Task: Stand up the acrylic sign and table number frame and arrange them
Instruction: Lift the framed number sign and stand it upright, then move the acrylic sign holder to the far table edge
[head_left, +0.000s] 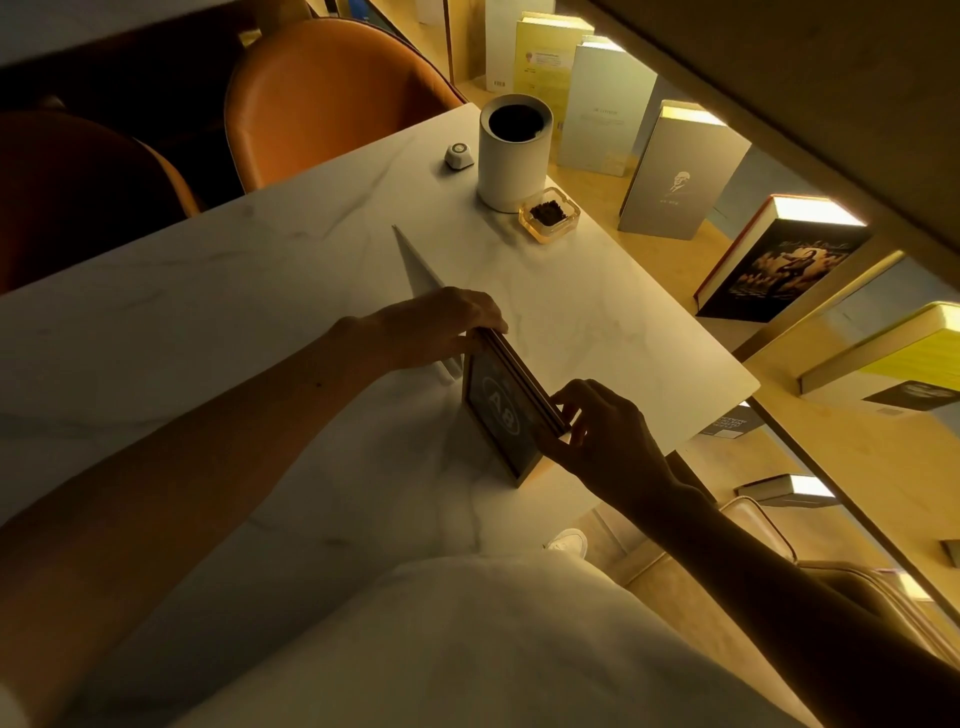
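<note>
— What are the hands doing?
— Both grip the frame (501, 415): left hand (441, 325) closed over its far top corner, right hand (597, 431) pinching the near top edge.
— Any writing?
— "A8" in a white circle on its dark face.
— Where's the sign (421, 270)?
— Just behind the frame on the table (234, 270), near the white cup (511, 156)
</note>
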